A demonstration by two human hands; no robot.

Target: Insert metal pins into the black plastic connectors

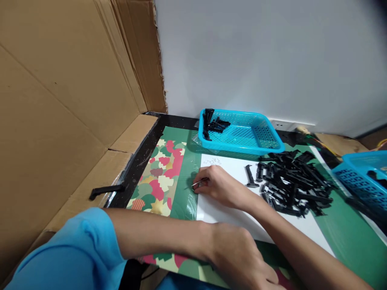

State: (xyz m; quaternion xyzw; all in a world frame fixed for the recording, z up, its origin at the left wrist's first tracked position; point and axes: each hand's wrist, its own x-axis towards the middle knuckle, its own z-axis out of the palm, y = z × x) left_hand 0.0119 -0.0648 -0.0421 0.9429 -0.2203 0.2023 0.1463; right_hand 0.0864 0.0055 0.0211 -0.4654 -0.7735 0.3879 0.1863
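My right hand [219,186] reaches across to the left edge of a white sheet [229,213]. Its fingers pinch a thin metal wire piece [198,183] close to the surface. A few tiny wire pieces [213,162] lie just beyond it on the sheet. One black plastic part [249,177] lies to its right, next to a large pile of black plastic parts [294,183]. My left hand [242,255], on a blue-sleeved arm, rests low at the near edge of the sheet. Only its back shows, and its fingers are hidden.
A blue mesh basket [248,139] at the back holds a few black parts [213,123] in its left corner. A second blue basket [364,177] stands at the right edge. Patterned paper [160,177] covers the green mat's left side. Cardboard [60,100] walls the left, with a black piece [105,190] on its flap.
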